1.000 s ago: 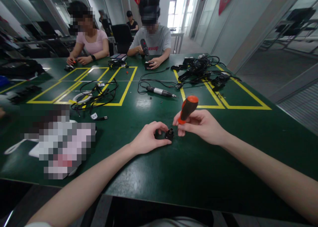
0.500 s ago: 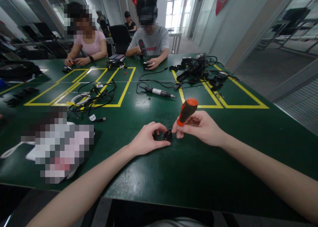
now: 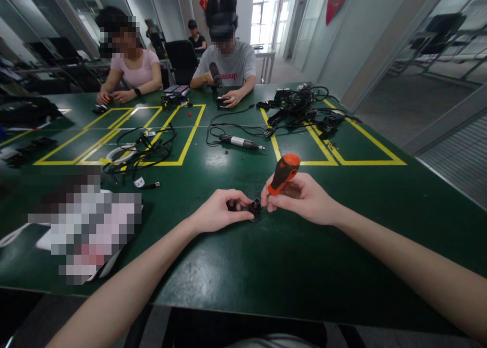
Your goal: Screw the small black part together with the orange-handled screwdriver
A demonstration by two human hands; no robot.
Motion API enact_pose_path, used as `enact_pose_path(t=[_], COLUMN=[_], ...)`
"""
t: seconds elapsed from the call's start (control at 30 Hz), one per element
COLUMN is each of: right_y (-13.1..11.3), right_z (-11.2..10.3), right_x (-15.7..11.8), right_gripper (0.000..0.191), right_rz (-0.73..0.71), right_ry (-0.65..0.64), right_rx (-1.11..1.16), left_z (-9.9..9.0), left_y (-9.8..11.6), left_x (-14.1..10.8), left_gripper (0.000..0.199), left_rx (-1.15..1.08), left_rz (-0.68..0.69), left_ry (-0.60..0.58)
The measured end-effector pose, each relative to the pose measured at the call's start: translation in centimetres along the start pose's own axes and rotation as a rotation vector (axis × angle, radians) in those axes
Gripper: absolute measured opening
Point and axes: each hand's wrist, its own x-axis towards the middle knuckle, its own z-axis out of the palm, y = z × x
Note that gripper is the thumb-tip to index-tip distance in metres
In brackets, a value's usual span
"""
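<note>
My left hand (image 3: 224, 211) pinches a small round black part (image 3: 254, 209) against the green tabletop, thumb at its near side and fingers behind. A short metal-looking cylinder sticks up from the part's top. In my right hand (image 3: 304, 198) is a screwdriver (image 3: 284, 173) with a black and orange handle, tilted so the handle's end points up and to the right. Its lower end comes down by the right side of the black part. My fingers hide the shaft, and I cannot tell whether the tip touches the part.
An electric screwdriver (image 3: 241, 142) with a cord lies beyond my hands. Tangled black cables (image 3: 297, 107) sit at the back right, more cables (image 3: 152, 147) at the left. A blurred-out item (image 3: 102, 231) is near my left arm. Two people work across the table (image 3: 323, 277).
The whole view has shifted slightly. My right hand and the screwdriver have tilted a little and sit closer to the black part. My left hand keeps its hold.
</note>
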Motion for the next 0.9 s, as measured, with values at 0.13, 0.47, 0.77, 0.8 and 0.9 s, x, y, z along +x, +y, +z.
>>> enact_pose_path(t=[0.13,0.47,0.77,0.8,0.9], right_y=[0.1,-0.5,-0.3,-0.2,-0.2], right_z=[-0.2,-0.3,-0.2,-0.2,-0.2], right_x=[-0.1,0.2,-0.1,-0.1,0.0], right_gripper=[0.02,0.023,0.027,0.028,0.029], right_rz=[-0.016,0.005,0.055,0.06,0.056], right_ry=[0.021,0.054,0.025,0.037,0.087], right_rx=[-0.043,-0.007,0.029,0.045,0.072], left_z=[0.0,-0.5,0.5,0.6,0.7], left_y=[-0.3,0.0,0.1,0.1,0.2], left_x=[0.1,0.0,-0.4,-0.4,-0.4], left_gripper=[0.025,0.026,0.042,0.04,0.035], left_rx=[-0.041,0.095,0.129,0.119,0.143], left_rz=[-0.006,-0.001,0.058,0.046,0.021], left_ry=[-0.006,-0.023,0.024,0.034,0.056])
